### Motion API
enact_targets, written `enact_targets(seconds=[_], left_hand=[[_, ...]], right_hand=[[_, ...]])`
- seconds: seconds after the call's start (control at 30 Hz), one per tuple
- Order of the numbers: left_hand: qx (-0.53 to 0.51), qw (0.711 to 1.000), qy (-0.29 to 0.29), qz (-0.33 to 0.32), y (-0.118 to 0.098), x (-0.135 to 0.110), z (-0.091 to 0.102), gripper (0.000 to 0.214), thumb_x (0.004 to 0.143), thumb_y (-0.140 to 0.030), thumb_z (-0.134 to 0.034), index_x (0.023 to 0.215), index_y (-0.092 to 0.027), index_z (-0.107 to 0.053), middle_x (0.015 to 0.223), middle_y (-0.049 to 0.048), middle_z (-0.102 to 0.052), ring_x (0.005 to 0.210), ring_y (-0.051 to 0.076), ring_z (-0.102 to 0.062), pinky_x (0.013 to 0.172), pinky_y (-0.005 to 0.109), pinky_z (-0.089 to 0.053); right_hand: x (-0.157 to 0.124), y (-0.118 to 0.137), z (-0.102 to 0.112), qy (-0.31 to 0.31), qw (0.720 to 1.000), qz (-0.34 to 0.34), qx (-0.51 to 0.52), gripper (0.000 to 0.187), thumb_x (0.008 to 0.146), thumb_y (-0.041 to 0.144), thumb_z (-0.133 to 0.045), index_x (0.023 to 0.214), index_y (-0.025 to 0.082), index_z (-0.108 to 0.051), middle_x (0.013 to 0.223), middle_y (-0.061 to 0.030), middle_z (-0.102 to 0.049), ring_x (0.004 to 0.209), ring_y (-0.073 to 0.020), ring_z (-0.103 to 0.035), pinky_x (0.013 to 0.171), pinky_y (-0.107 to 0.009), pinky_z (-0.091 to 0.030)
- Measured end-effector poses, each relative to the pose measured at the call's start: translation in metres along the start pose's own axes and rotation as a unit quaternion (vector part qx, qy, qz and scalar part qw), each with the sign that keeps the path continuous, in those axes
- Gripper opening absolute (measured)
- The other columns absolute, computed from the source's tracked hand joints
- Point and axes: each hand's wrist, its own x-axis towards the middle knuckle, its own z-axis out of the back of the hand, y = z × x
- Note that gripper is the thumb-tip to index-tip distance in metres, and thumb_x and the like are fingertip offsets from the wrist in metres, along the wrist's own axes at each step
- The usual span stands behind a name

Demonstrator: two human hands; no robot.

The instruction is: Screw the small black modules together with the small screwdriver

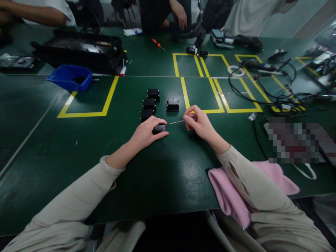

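My left hand [150, 132] is closed round a small black box-shaped part [160, 128] that rests on the green table. A screwdriver [175, 122] is pinched in the fingers of my right hand [197, 123]. Its thin metal shaft points left and its tip meets the right end of the held part; my fingers cover most of the handle. Just beyond my left hand, several similar black parts [149, 103] with metal bits at their ends stand in a column. One more black part [172, 104] sits by itself to their right.
A blue scoop-shaped bin [70, 77] and stacked black trays [81, 49] are at the far left. An orange screwdriver [157, 44] lies at the back. Cables [286, 101] tangle on the right, above a pink cloth [231, 189] under my right forearm. People sit across the table.
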Motion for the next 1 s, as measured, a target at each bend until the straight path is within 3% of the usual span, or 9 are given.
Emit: enact_targets(seconds=[0.1,0.23,0.43,0.63,0.8,1.0], left_hand=[[0.001,1.000,0.002,0.001,0.0004,0.0001,0.0000,0.036,0.097,-0.047,-0.070,0.122,-0.021,-0.069,0.117,0.0094,-0.069,0.110,0.028,-0.067,0.097,0.042,-0.052],[-0.002,1.000,0.000,0.002,0.0010,0.0001,-0.0002,0.036,0.097,-0.047,-0.070,0.121,-0.021,-0.069,0.117,0.0093,-0.069,0.110,0.029,-0.067,0.098,0.042,-0.052],[-0.002,1.000,0.005,0.008,-0.0004,0.0004,0.0007,0.036,0.096,-0.047,-0.071,0.121,-0.021,-0.069,0.118,0.0093,-0.068,0.111,0.028,-0.067,0.098,0.042,-0.052],[-0.002,1.000,0.009,0.008,-0.0008,0.0004,0.0015,0.036,0.096,-0.046,-0.070,0.122,-0.021,-0.069,0.118,0.0097,-0.068,0.111,0.029,-0.067,0.098,0.042,-0.052],[-0.001,1.000,0.006,0.011,-0.0001,0.0003,0.0009,0.035,0.096,-0.047,-0.070,0.121,-0.022,-0.068,0.118,0.0089,-0.068,0.111,0.028,-0.066,0.098,0.042,-0.052],[-0.003,1.000,0.011,0.014,-0.0011,0.0002,0.0018,0.035,0.096,-0.047,-0.070,0.121,-0.023,-0.068,0.119,0.0090,-0.069,0.111,0.028,-0.066,0.097,0.043,-0.053]], right_hand=[[-0.0003,0.0003,0.0000,0.001,1.000,0.007,-0.005,0.015,0.102,0.033,-0.059,0.098,0.024,-0.049,0.058,0.0092,-0.054,0.048,-0.0102,-0.053,0.051,-0.026,-0.038],[-0.0004,-0.0004,0.0002,-0.010,1.000,0.007,0.001,0.021,0.094,0.029,-0.068,0.103,0.024,-0.050,0.069,0.0077,-0.058,0.051,-0.0095,-0.056,0.051,-0.025,-0.040],[0.0000,-0.0018,-0.0001,0.007,1.000,-0.006,-0.001,0.020,0.104,0.039,-0.058,0.097,0.025,-0.046,0.061,0.0079,-0.056,0.050,-0.0098,-0.053,0.051,-0.025,-0.040],[-0.0002,-0.0024,0.0008,0.000,1.000,0.003,-0.003,0.021,0.099,0.032,-0.066,0.104,0.024,-0.047,0.073,0.0059,-0.060,0.053,-0.0094,-0.056,0.050,-0.025,-0.040],[-0.0003,0.0002,0.0003,0.005,1.000,-0.001,-0.012,0.016,0.105,0.036,-0.057,0.098,0.025,-0.047,0.058,0.0087,-0.053,0.049,-0.0108,-0.053,0.052,-0.026,-0.038],[-0.0005,0.0006,0.0003,-0.012,1.000,-0.003,-0.007,0.023,0.097,0.034,-0.069,0.104,0.025,-0.049,0.070,0.0073,-0.058,0.053,-0.0101,-0.057,0.052,-0.027,-0.041]])
